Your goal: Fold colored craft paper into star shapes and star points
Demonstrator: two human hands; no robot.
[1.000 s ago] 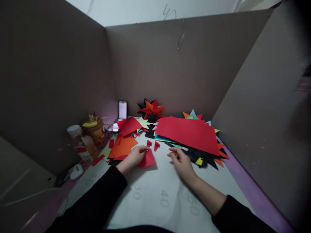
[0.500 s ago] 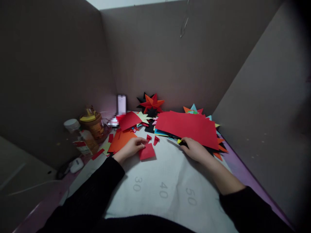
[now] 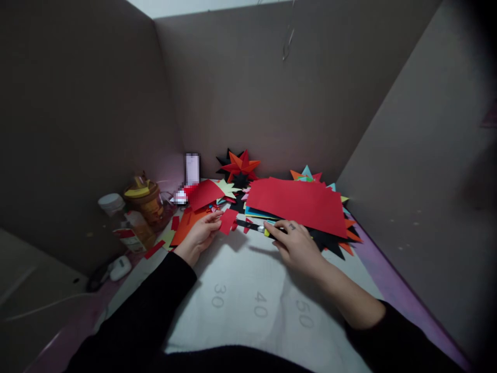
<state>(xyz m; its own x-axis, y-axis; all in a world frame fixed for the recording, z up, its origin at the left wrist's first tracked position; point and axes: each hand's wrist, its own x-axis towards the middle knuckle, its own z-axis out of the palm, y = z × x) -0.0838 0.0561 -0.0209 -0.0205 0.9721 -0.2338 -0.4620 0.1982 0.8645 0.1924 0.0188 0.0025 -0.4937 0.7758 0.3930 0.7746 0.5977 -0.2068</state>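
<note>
My left hand (image 3: 202,233) is closed, pinching a small square of red paper (image 3: 228,221) between thumb and fingertips above the white sheet. From the right, my right hand (image 3: 298,243) grips a pair of scissors (image 3: 248,225) with dark blades and a yellow part by the handle. The blade tips point left and reach close to the red square's right edge. Whether they touch it I cannot tell. Small red folded pieces (image 3: 247,226) lie behind the blades, partly hidden. A stack of large red sheets (image 3: 297,204) lies just beyond my right hand.
Folded paper stars (image 3: 243,167) stand against the back wall. Orange paper (image 3: 187,226) and red scraps lie at the left. Further left are a white-capped bottle (image 3: 132,228), a brown cup (image 3: 145,199) and a white case (image 3: 119,268). A phone (image 3: 192,168) stands at the back.
My left hand has lifted the red square off the sheet and turned it. My right hand has brought the scissors leftward from the stack's edge to the square.
</note>
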